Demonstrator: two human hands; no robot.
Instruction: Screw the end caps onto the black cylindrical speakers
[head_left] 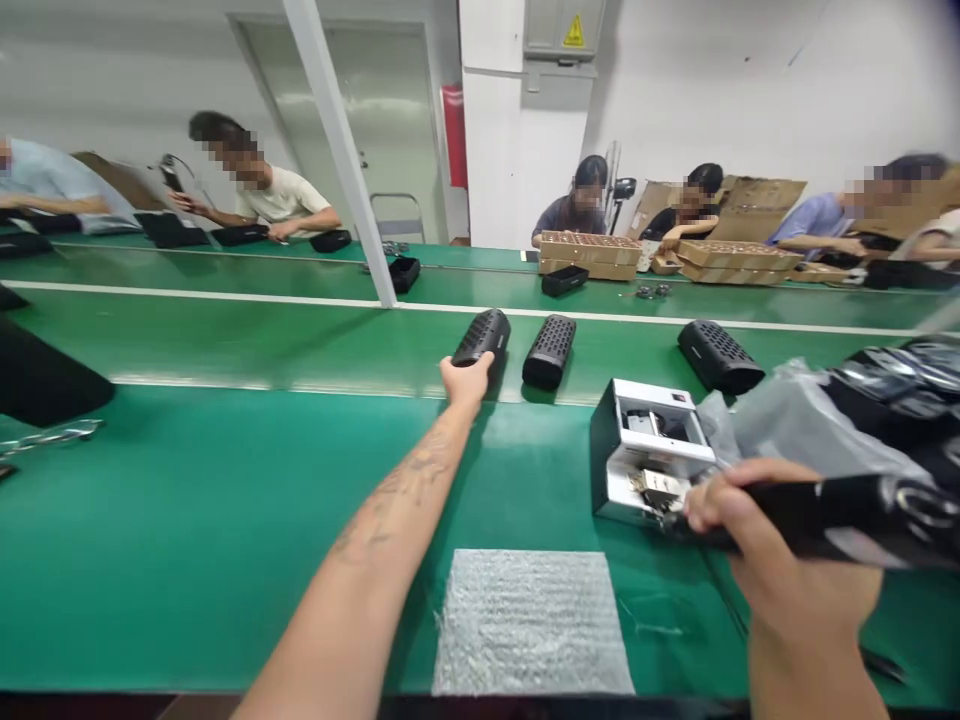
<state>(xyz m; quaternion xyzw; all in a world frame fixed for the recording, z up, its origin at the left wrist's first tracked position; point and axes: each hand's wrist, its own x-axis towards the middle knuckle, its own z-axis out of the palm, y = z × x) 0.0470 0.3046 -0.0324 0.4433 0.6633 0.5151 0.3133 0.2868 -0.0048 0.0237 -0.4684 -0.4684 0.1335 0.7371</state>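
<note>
My left hand (466, 378) reaches far forward and is closed around the near end of a black perforated speaker housing (484, 335) on the green belt. Just right of it lies a second speaker housing (550, 352), apart from my hand. My right hand (772, 530) grips a black electric screwdriver (840, 510), held nearly level. Its tip is at the front of a black-and-white screw feeder (616, 455); whether they touch I cannot tell. A white foam sheet (532, 620) lies flat on the green work surface between my arms.
Farther right is another speaker housing (720, 357). A clear plastic bag (802, 420) and dark round parts (900, 380) crowd the right side. A white post (341, 150) rises beyond the belt. Co-workers sit across the line near cardboard trays (589, 255).
</note>
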